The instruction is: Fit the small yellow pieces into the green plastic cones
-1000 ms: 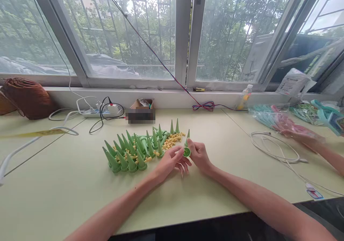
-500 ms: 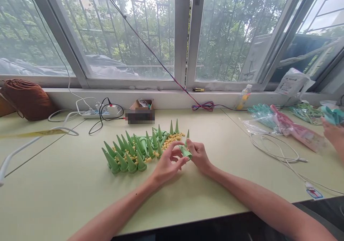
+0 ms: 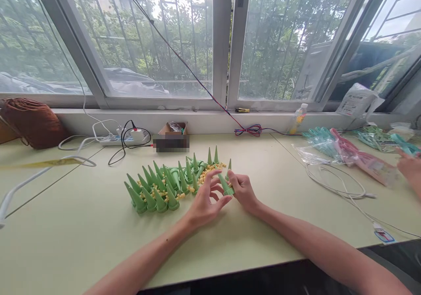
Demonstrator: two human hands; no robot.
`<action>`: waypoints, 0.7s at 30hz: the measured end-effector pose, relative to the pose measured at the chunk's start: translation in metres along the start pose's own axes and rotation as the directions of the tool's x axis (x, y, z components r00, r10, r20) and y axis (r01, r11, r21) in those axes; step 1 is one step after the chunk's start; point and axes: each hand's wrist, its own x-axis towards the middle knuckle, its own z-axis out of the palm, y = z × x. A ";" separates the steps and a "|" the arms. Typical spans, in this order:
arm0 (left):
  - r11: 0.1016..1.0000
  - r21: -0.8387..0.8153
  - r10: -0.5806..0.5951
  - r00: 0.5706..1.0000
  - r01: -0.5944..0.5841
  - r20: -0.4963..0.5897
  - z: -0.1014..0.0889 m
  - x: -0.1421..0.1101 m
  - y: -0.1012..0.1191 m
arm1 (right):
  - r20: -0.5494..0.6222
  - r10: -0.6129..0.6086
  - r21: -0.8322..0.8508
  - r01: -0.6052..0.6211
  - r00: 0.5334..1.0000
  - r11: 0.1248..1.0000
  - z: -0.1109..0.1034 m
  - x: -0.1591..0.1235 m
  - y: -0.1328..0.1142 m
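Observation:
My right hand (image 3: 242, 191) pinches a green cone (image 3: 225, 185) by its base, tip pointing up and left. My left hand (image 3: 205, 201) is right beside it, fingers spread and curled, fingertips touching the cone's base. Just left of both hands stand several green cones (image 3: 158, 189) in rows on the pale green table (image 3: 82, 224). Small yellow pieces (image 3: 212, 168) lie scattered among and behind the cones.
A small cardboard box (image 3: 173, 129), a power strip with cables (image 3: 126, 136) and a brown bag (image 3: 33, 121) line the windowsill side. At right lie a white cable (image 3: 338, 183) and bagged teal and pink items (image 3: 345, 152); another person's hand (image 3: 409, 167) reaches there.
The cone in my right hand has turned from base-toward-me to tip-up. My left fingers have opened out. The other person's hand has drawn back toward the right edge.

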 end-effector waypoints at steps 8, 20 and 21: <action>1.000 0.017 -0.007 1.000 0.007 -0.030 0.001 -0.001 -0.002 | 0.003 -0.021 0.012 0.021 1.000 1.000 0.000 0.001 0.000; 0.998 0.055 -0.010 0.998 0.013 -0.063 0.003 0.000 -0.004 | -0.008 -0.004 -0.012 0.004 1.000 1.000 0.000 0.001 0.001; 0.998 0.066 -0.009 0.998 0.013 -0.059 0.002 0.000 -0.004 | -0.009 -0.002 -0.014 0.002 1.000 1.000 0.000 0.001 0.001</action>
